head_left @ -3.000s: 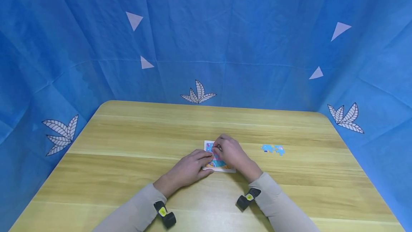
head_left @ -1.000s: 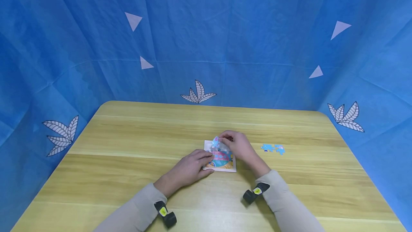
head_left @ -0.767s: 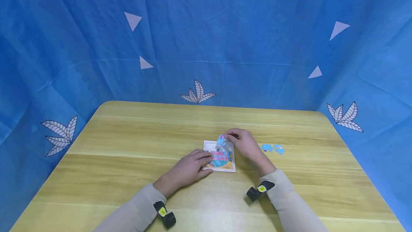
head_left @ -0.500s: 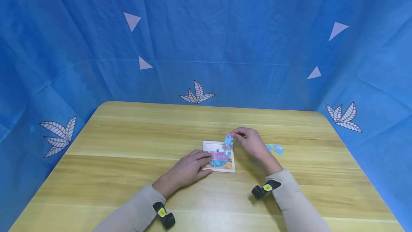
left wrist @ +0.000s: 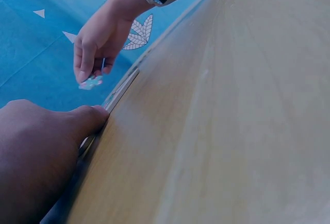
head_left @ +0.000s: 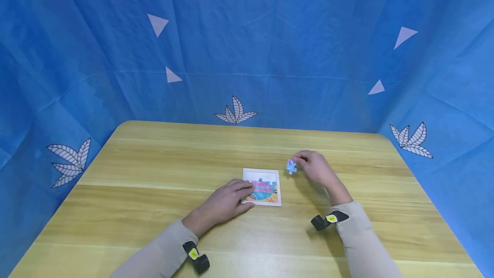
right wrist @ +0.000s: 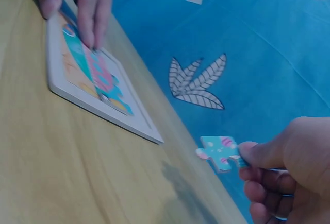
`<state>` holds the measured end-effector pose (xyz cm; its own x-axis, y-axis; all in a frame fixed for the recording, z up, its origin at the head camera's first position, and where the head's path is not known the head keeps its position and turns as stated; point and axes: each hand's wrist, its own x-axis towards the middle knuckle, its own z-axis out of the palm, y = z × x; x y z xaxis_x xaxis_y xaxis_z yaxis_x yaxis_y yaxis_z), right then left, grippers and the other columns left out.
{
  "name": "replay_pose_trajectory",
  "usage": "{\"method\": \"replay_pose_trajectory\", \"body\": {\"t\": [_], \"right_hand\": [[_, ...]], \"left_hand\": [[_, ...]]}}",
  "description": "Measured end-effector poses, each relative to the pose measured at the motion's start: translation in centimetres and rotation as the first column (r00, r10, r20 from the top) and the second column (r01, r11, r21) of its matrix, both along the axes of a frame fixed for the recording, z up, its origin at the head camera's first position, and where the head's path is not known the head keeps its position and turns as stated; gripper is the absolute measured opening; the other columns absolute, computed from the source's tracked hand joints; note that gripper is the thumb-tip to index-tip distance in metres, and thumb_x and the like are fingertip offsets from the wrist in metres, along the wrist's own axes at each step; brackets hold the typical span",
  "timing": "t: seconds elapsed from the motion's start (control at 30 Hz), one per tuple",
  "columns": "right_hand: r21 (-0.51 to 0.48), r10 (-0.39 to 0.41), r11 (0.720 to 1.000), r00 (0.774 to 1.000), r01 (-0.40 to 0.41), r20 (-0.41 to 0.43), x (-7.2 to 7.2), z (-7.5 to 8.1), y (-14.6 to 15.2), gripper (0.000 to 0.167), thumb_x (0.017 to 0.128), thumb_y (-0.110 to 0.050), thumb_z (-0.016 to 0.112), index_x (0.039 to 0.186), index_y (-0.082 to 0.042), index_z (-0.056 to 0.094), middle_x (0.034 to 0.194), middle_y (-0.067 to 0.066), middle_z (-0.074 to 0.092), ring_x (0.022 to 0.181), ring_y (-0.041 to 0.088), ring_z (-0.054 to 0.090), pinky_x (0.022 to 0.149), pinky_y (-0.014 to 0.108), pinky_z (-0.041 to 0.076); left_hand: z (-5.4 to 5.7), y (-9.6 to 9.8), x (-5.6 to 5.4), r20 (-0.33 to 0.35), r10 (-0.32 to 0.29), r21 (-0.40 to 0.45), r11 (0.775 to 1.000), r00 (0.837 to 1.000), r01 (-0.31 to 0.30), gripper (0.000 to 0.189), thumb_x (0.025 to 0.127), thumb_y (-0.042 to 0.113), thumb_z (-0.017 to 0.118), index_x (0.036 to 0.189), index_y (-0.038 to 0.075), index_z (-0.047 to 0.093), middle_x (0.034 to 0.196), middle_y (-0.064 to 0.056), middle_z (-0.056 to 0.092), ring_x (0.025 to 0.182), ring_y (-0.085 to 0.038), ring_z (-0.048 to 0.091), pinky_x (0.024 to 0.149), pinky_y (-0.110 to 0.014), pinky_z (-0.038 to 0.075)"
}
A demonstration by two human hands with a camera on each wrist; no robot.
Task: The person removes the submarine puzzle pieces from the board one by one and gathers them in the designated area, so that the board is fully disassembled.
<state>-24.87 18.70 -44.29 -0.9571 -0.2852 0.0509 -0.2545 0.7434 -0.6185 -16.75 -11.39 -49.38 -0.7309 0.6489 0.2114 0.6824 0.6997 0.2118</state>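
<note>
The thumb and fingertips of my right hand (head_left: pixel 315 167) pinch a jigsaw piece (right wrist: pixel 219 152), light blue with pink spots, held up over the table to the right of the puzzle. The jigsaw puzzle (head_left: pixel 270 204) lies flat in a white frame; its lower part shows a pink, teal and orange picture, its upper part bare white. My left hand (head_left: pixel 227 200) rests on the frame's left side, fingers extended over the picture and thumb along the near edge, as the left wrist view also shows. Part of the picture is hidden under those fingers.
A wooden table (head_left: pixel 173 153) with rounded far corners carries the puzzle. Blue cloth (head_left: pixel 270 55) with leaf and triangle prints hangs behind and at both sides. Each wrist wears a black camera, the right one (head_left: pixel 319 222) low over the table.
My right hand has risen from the puzzle's upper part with the jigsaw piece and moved right, now covering where two loose pieces lay. The upper part has become bare. My left hand stays put.
</note>
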Motion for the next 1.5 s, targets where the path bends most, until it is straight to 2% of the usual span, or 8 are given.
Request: {"method": "replay_pose_trajectory", "body": {"t": [0.17, 0.33, 0.53, 0.87, 1.5], "right_hand": [[0.023, 0.015, 1.0, 0.999, -0.016, 0.042, -0.2, 0.2, 1.2, 0.023, 0.102, -0.017, 0.053, 0.108, -0.004, 0.071, 0.1, 0.01, 0.068, 0.075, 0.021, 0.052, 0.067, 0.035, 0.044], [0.052, 0.041, 0.998, 0.995, -0.046, 0.094, -0.4, 0.0, 2.0, 0.023, 0.102, -0.017, 0.053, 0.108, -0.004, 0.071, 0.086, 0.006, 0.065, 0.063, 0.017, 0.047, 0.058, 0.032, 0.041], [0.097, 0.08, 0.991, 0.99, -0.091, 0.115, -0.5, -0.2, 2.5, 0.019, 0.1, -0.013, 0.055, 0.103, -0.003, 0.072, 0.072, 0.003, 0.058, 0.058, 0.015, 0.04, 0.056, 0.03, 0.037], [0.137, 0.112, 0.983, 0.99, -0.123, 0.083, -1.0, -0.9, 3.2, 0.017, 0.098, -0.01, 0.058, 0.097, -0.005, 0.073, 0.082, 0.0, 0.065, 0.067, 0.014, 0.048, 0.063, 0.03, 0.041], [0.194, 0.084, 0.976, 0.994, -0.096, 0.068, -1.0, -1.1, 3.5, 0.015, 0.097, -0.011, 0.059, 0.099, -0.007, 0.074, 0.085, 0.0, 0.067, 0.071, 0.016, 0.05, 0.066, 0.031, 0.043]], "left_hand": [[0.0, 0.1, -0.1, 0.0, 0.002, 0.002, 1.0, 1.0, -0.002, 0.054, 0.098, 0.047, 0.056, 0.135, 0.009, 0.06, 0.139, -0.003, 0.055, 0.129, -0.02, 0.048, 0.108, -0.034, 0.041], [0.1, 0.1, 0.0, 0.012, 0.005, -0.002, 1.0, 1.0, -0.005, 0.054, 0.098, 0.047, 0.056, 0.136, 0.009, 0.059, 0.139, -0.004, 0.055, 0.129, -0.021, 0.048, 0.108, -0.035, 0.041], [0.1, 0.1, -0.1, 0.014, 0.008, -0.005, 1.0, 1.0, -0.008, 0.054, 0.098, 0.047, 0.055, 0.136, 0.009, 0.059, 0.14, -0.004, 0.054, 0.13, -0.02, 0.047, 0.109, -0.034, 0.04], [0.1, 0.1, 0.1, 0.024, 0.014, -0.004, 1.0, 1.0, -0.014, 0.054, 0.098, 0.047, 0.055, 0.137, 0.01, 0.058, 0.14, -0.003, 0.054, 0.13, -0.02, 0.047, 0.109, -0.035, 0.04], [0.1, 0.2, 0.2, 0.009, 0.017, 0.0, 1.0, 1.0, -0.017, 0.054, 0.097, 0.047, 0.056, 0.137, 0.01, 0.059, 0.139, -0.003, 0.054, 0.129, -0.02, 0.048, 0.109, -0.034, 0.04]]}}
